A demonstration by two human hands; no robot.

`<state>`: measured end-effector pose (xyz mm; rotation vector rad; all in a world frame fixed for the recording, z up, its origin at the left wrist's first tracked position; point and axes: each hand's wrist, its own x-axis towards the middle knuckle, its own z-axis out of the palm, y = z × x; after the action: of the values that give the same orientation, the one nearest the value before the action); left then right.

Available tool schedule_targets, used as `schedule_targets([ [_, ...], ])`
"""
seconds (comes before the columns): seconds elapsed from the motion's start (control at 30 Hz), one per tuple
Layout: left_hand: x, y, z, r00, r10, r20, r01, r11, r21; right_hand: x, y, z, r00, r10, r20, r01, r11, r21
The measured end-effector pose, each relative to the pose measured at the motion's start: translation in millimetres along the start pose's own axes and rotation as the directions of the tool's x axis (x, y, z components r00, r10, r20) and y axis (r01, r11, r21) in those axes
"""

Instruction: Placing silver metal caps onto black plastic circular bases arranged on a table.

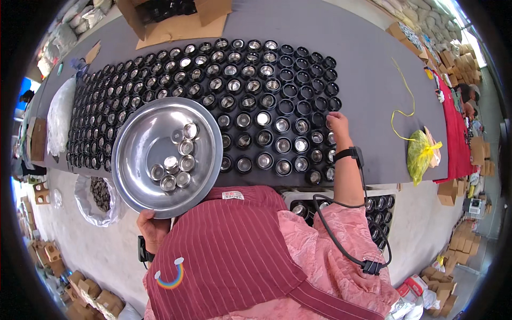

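Note:
My left hand (153, 229) grips the near rim of a wide, shiny steel basin (130, 152), holding it tilted against the front of my apron. Several small round silver metal cups (186, 163) lie in the basin, mostly on its right side. Long rows of black round cups (288, 90) stand across the table. Many have a silver metal piece inside; those toward the far right look black inside. My right hand (338, 125) reaches down at the right end of the rows, its fingers closed over a black cup. Whatever its fingertips hold is hidden.
The rows stand on a grey table (368, 69). An open cardboard box (181, 26) is at the far edge, a yellow plastic bag (420, 156) to the right, a clear plastic bag (62, 114) to the left. Crates of black cups (381, 213) sit below the near edge.

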<state>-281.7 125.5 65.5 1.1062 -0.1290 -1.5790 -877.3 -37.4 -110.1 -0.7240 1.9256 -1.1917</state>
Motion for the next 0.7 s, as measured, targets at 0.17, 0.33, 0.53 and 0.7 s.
schedule_targets([
  [0.17,1.8,4.6,-4.8,0.991,-0.100,0.084,0.090,0.989,0.117,8.5,-6.3,4.7,0.959,-0.276,0.068,0.276,0.851,-0.447],
  [0.33,11.5,-3.9,-12.2,0.974,0.057,0.218,-0.091,0.985,0.149,-36.4,-76.0,61.9,0.827,-0.558,0.070,0.493,0.657,-0.570],
  [0.53,2.9,-1.1,-7.7,0.945,-0.136,0.298,0.216,0.943,-0.254,-203.6,-206.5,178.1,-0.003,-0.747,0.665,0.990,0.092,0.108],
  [0.7,10.5,-9.7,-7.8,0.926,-0.032,0.377,0.147,0.948,-0.281,-246.2,-228.8,227.5,-0.234,-0.383,0.894,0.964,-0.209,0.163],
])
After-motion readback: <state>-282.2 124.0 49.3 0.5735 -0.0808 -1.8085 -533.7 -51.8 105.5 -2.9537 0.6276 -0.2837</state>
